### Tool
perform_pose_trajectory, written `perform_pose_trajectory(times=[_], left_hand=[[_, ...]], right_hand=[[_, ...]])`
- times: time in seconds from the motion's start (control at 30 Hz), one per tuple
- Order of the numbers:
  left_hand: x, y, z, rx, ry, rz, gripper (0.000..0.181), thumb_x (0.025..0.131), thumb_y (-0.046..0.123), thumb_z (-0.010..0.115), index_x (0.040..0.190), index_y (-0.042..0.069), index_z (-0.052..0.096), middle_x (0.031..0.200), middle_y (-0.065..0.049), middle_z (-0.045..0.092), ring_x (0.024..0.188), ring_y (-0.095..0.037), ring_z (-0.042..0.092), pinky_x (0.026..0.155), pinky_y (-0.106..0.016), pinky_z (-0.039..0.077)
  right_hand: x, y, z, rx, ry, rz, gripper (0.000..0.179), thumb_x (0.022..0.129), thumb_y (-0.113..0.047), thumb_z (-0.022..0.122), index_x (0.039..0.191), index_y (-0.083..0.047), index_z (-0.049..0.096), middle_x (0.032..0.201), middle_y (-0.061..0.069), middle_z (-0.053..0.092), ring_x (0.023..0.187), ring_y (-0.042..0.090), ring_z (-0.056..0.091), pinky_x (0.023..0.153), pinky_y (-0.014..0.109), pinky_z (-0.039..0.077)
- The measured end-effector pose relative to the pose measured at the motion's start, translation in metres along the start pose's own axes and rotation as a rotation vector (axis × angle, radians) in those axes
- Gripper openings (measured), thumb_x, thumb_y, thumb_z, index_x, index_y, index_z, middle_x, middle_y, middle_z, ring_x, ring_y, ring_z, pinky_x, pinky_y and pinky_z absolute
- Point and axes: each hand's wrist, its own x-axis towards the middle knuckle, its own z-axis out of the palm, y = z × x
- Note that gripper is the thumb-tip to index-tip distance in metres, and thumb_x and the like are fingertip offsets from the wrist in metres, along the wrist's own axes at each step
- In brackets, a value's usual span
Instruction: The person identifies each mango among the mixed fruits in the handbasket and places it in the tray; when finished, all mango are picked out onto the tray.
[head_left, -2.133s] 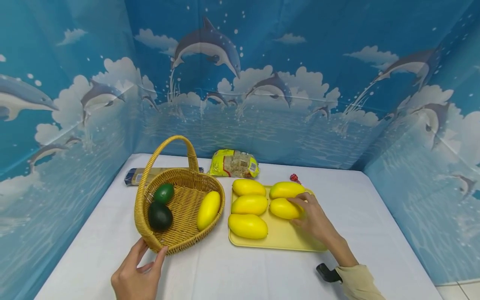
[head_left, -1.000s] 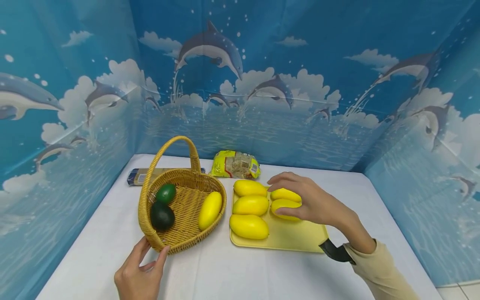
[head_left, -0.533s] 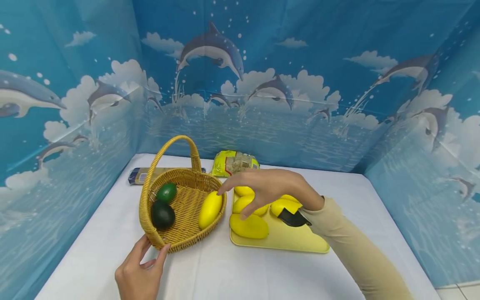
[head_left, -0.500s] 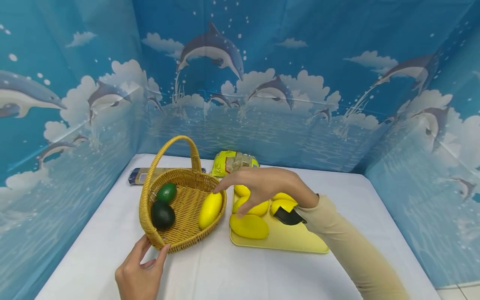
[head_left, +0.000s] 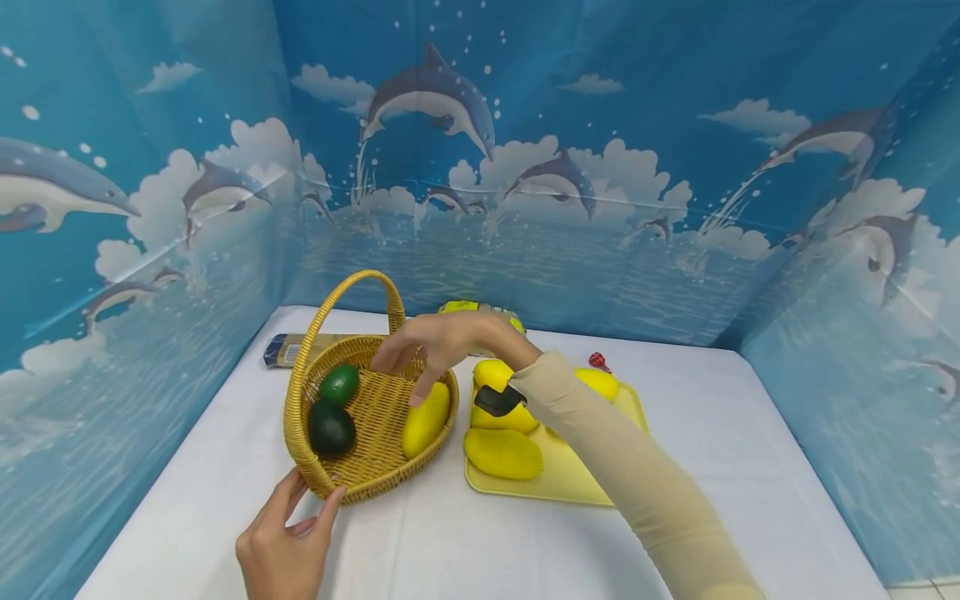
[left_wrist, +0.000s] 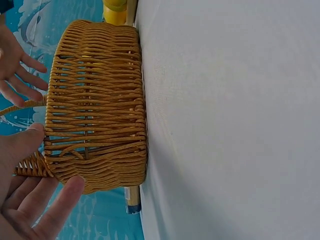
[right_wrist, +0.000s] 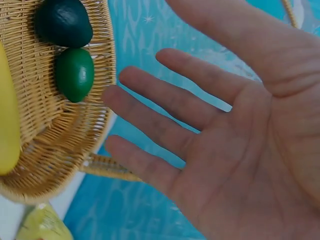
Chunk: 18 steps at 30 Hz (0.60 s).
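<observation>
My left hand (head_left: 288,542) holds the near left rim of a wicker basket (head_left: 371,487) with an arched handle; thumb and fingers are at the rim in the left wrist view. Inside lie a dark avocado (head_left: 332,429), a smaller green fruit (head_left: 340,384) and a yellow mango (head_left: 426,423). Over the basket's right side hovers my right hand (head_left: 438,342), fingers spread, palm bare in the right wrist view. Several more mangoes (head_left: 503,454) lie on a pale yellow tray (head_left: 570,487) to the right, partly hidden by the right forearm.
A yellow food bag (head_left: 461,306) stands behind the tray, mostly covered by the right hand. Behind the basket lies a long packet (head_left: 282,351) with a dark blue end. A small red item (head_left: 597,360) sits past the tray. Dolphin-print cloth (head_left: 555,250) walls the white table.
My right hand has let go of a mango on the tray, lifted, and moved left over the basket. The left hand stays at the basket's rim.
</observation>
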Motion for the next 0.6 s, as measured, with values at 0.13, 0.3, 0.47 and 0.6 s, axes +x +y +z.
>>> perform_pose_trajectory(times=[0.13, 0.3, 0.47, 0.6], left_hand=[[0.001, 0.001, 0.0, 0.002, 0.003, 0.003, 0.059, 0.07, 0.004, 0.103, 0.121, -0.004, 0.075, 0.112, -0.024, 0.079, 0.093, -0.039, 0.08, 0.059, -0.001, 0.052], [0.001, 0.001, 0.0, 0.002, -0.003, 0.001, 0.059, 0.071, 0.004, 0.102, 0.123, -0.005, 0.074, 0.113, -0.024, 0.079, 0.094, -0.04, 0.08, 0.06, 0.0, 0.051], [0.001, 0.003, 0.0, 0.003, -0.009, -0.013, 0.059, 0.072, 0.004, 0.102, 0.123, -0.005, 0.074, 0.113, -0.025, 0.079, 0.095, -0.041, 0.08, 0.061, 0.002, 0.049], [0.0, 0.004, 0.001, 0.004, -0.012, -0.019, 0.059, 0.072, 0.004, 0.102, 0.123, -0.005, 0.074, 0.113, -0.025, 0.079, 0.095, -0.041, 0.08, 0.062, 0.003, 0.048]], right_hand=[[0.018, 0.012, -0.001, 0.071, 0.031, 0.004, 0.068, 0.095, -0.012, 0.086, 0.154, -0.001, 0.055, 0.154, 0.013, 0.061, 0.141, 0.027, 0.06, 0.114, 0.026, 0.053], [0.037, 0.029, 0.001, 0.174, 0.041, 0.046, 0.063, 0.095, -0.009, 0.085, 0.152, -0.002, 0.058, 0.153, 0.015, 0.062, 0.141, 0.028, 0.06, 0.113, 0.026, 0.053], [0.051, 0.041, 0.007, 0.231, -0.004, 0.127, 0.062, 0.094, -0.007, 0.086, 0.15, -0.003, 0.06, 0.152, 0.018, 0.062, 0.14, 0.033, 0.059, 0.109, 0.025, 0.055], [0.06, 0.048, 0.011, 0.213, -0.049, 0.173, 0.063, 0.094, -0.008, 0.086, 0.151, -0.003, 0.06, 0.151, 0.018, 0.063, 0.138, 0.033, 0.061, 0.105, 0.023, 0.057]])
